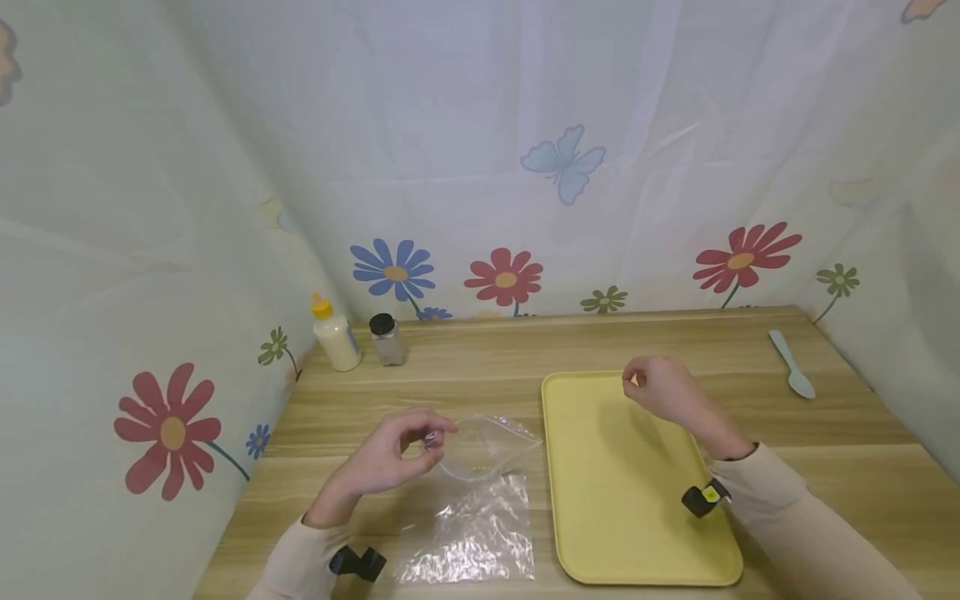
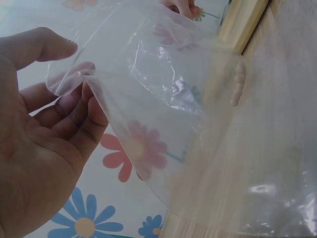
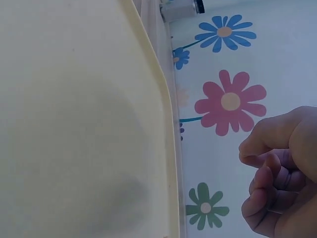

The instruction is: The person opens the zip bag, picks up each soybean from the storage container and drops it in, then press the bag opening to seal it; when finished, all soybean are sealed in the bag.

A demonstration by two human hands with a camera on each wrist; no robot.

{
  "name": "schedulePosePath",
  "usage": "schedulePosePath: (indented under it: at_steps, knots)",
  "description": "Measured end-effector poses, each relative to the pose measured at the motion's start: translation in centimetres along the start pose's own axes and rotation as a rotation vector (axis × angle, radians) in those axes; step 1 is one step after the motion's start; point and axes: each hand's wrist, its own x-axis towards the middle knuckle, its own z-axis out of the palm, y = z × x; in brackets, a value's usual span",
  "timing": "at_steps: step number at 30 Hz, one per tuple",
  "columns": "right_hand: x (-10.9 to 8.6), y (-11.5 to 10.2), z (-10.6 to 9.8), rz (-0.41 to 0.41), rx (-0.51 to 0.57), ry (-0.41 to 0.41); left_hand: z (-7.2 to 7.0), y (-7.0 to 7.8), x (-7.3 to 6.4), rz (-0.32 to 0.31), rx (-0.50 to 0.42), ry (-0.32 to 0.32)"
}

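Observation:
A clear zip-top plastic bag [image 1: 472, 525] lies on the table with its mouth spread in a loop. My left hand [image 1: 397, 450] holds the bag's left rim. In the left wrist view, the curled fingers [image 2: 74, 111] are at the film's corner, with the thumb apart above them. A short row of pale, bead-like lumps [image 2: 238, 84] shows through the film. Over the far part of a yellow tray [image 1: 630, 500], my right hand [image 1: 663, 387] hovers with fingers curled in. No thing shows between those fingers [image 3: 262, 183] in the right wrist view.
A white glue bottle [image 1: 339, 340] with a yellow cap and a small black-lidded jar [image 1: 388, 343] stand at the back left. A pale spoon [image 1: 792, 364] lies at the far right. Flowered curtains [image 1: 480, 167] border the wooden table [image 1: 472, 358].

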Motion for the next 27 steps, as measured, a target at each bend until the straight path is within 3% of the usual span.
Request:
schedulePosePath:
  at_steps: [10, 27]
  knots:
    - [0.0, -1.7, 0.1, -0.041, 0.021, 0.032, 0.0, -0.1, 0.1, 0.034, 0.005, -0.006]
    - [0.6, -5.8, 0.3, -0.135, 0.136, 0.045, 0.1, 0.4, 0.1, 0.027, 0.013, 0.007]
